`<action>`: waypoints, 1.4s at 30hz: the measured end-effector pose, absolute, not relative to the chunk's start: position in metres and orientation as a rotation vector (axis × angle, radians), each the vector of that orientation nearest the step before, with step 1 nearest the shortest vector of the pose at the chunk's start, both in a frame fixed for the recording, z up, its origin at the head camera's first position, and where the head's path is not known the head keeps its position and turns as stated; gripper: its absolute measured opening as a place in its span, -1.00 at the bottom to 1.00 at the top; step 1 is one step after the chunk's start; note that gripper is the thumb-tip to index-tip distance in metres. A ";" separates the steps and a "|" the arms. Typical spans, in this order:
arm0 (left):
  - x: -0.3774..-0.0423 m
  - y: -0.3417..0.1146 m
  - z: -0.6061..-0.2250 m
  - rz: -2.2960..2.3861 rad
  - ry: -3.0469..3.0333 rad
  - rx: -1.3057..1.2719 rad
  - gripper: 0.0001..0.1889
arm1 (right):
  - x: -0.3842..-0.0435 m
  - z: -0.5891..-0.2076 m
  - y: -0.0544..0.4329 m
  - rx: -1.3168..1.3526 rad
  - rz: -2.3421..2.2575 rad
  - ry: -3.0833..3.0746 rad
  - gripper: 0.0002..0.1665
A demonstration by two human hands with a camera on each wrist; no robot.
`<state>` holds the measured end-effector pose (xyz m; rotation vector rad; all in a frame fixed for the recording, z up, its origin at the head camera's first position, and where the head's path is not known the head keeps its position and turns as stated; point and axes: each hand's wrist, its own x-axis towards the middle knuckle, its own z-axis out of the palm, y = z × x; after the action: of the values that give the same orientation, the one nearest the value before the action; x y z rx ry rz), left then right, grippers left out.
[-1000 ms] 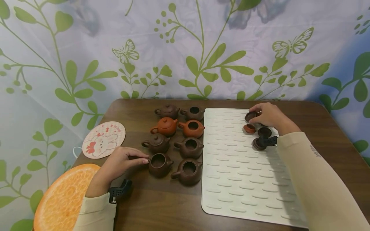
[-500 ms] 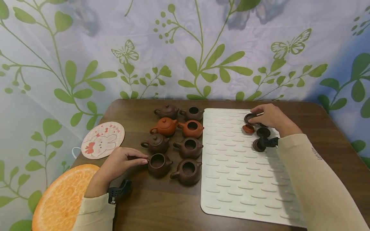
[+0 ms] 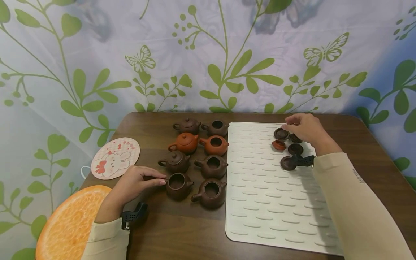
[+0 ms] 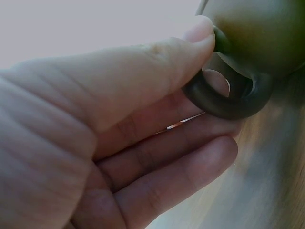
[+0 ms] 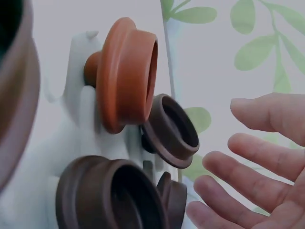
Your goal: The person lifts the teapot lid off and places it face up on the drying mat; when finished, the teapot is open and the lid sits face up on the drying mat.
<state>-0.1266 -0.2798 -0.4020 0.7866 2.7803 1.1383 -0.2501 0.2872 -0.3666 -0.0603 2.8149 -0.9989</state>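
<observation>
My left hand (image 3: 136, 185) pinches the handle (image 4: 219, 102) of a dark brown lidless teapot (image 3: 178, 185) between thumb and fingers; the pot stands on the table. Over the far right of a pale mat, my right hand (image 3: 307, 130) hovers with fingers extended and nothing in it. Nearest to its fingertips lies an upturned dark brown lid (image 3: 281, 134). An orange-brown lid (image 5: 126, 76) and other dark lids (image 5: 171, 131) lie close by on the mat. One more dark lid (image 3: 288, 163) sits under the right wrist camera, partly covered by it.
Brown and orange teapots stand in two columns left of the mat (image 3: 256, 202). Some, like the orange one (image 3: 187, 142), wear lids; the right column's pots (image 3: 212, 167) are lidless. A rabbit-print fan (image 3: 115, 158) and an orange-slice cushion (image 3: 73, 224) are at the left.
My right hand has let go of the dark lid at the mat's far end and drawn slightly right, off it. My left hand stays on the teapot handle.
</observation>
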 end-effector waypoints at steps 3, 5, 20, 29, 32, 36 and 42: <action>-0.126 -0.279 -0.402 1.140 2.777 0.787 -0.85 | -0.247 -0.365 0.284 -0.042 -1.014 2.825 -0.31; -0.126 -0.279 -0.401 1.138 2.779 0.788 -0.85 | -0.245 -0.364 0.281 -0.034 -1.038 2.831 -0.29; -0.126 -0.279 -0.400 1.093 2.795 0.799 -0.84 | -0.222 -0.354 0.237 -0.158 -1.203 2.867 -0.36; -0.125 -0.280 -0.400 1.087 2.802 0.801 -0.84 | -0.216 -0.348 0.196 -0.288 -1.233 2.860 -0.41; -0.125 -0.281 -0.401 1.099 2.798 0.797 -0.84 | -0.214 -0.348 0.180 -0.349 -1.254 2.848 -0.44; -0.125 -0.281 -0.401 1.119 2.795 0.791 -0.85 | -0.212 -0.347 0.153 -0.425 -1.320 2.801 -0.49; -0.124 -0.282 -0.400 1.150 2.784 0.756 -0.85 | -0.206 -0.350 0.108 -0.550 -1.403 2.728 -0.55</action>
<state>-0.1243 -0.2819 -0.3999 0.7557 2.7843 1.1502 -0.2061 0.1076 -0.3504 -0.5500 2.7282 -1.4029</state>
